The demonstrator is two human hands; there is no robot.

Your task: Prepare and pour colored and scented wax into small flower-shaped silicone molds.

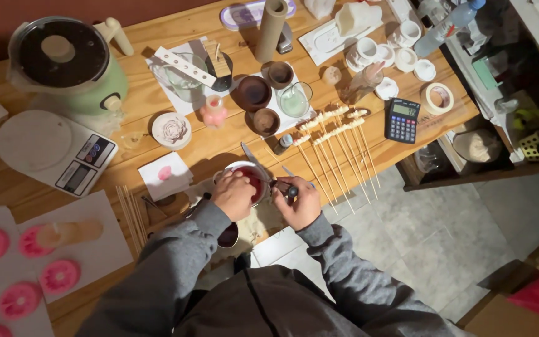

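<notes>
While left hand point(233, 195) grips cup point(249, 178), right hand point(299, 201) pinches vial point(284, 187).

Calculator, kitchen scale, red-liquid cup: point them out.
calculator point(402, 120), head view, on its keypad
kitchen scale point(34, 141), head view, on its round platform
cup of red liquid point(257, 181), head view, on the liquid surface
</notes>
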